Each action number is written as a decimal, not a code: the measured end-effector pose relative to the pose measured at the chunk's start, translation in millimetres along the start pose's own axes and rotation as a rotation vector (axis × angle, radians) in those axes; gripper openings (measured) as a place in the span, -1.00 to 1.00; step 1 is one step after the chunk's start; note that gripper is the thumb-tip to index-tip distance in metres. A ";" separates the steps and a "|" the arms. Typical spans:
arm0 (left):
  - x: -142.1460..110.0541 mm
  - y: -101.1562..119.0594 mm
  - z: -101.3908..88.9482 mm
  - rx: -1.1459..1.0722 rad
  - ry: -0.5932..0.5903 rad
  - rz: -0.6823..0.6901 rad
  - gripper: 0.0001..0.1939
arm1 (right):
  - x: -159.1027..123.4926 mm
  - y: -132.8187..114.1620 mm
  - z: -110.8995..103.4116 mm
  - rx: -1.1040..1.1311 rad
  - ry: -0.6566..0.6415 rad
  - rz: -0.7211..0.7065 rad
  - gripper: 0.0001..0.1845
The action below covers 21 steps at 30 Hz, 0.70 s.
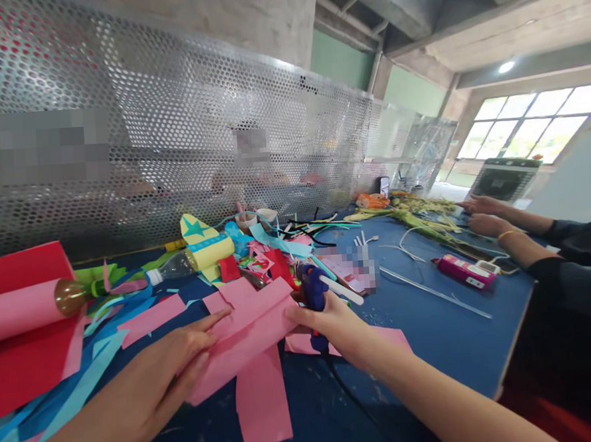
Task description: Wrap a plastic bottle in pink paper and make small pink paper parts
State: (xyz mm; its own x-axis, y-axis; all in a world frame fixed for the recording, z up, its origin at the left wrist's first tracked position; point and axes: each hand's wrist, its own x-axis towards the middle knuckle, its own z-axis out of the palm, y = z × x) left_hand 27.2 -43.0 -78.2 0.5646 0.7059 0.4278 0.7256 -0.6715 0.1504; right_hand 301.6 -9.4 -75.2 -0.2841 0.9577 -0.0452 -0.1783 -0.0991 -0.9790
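Observation:
My left hand (168, 362) lies against the left end of a folded pink paper piece (255, 333), fingers stretched out and its index finger on the paper's upper part. My right hand (339, 325) is wrapped around a blue hot glue gun (312, 290) with a white glue stick poking out of its back. The right thumb touches the paper's right edge. Below the fold, a pink strip (264, 403) extends toward me across the blue table. The glue gun's nozzle tip is hard to make out among the scraps behind it.
Left stand a red-and-pink paper piece with a bottle (74, 296) and a yellow paper rocket (207, 246) on another bottle. A perforated metal panel (193, 114) borders the back. Right lie a purple bottle-shaped item (463, 272), a clear rod (435, 292) and another person's hands (488, 216).

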 end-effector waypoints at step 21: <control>6.9 17.5 -7.7 -0.290 -0.202 -0.254 -0.74 | -2.0 6.3 -2.6 -0.015 0.019 0.025 -0.59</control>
State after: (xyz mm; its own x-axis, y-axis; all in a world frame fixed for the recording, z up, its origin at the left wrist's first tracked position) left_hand 40.8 -51.6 -65.7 0.4690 0.8673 0.1667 0.7269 -0.4863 0.4850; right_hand 303.5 -11.3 -81.8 -0.2700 0.9601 -0.0734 -0.1569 -0.1191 -0.9804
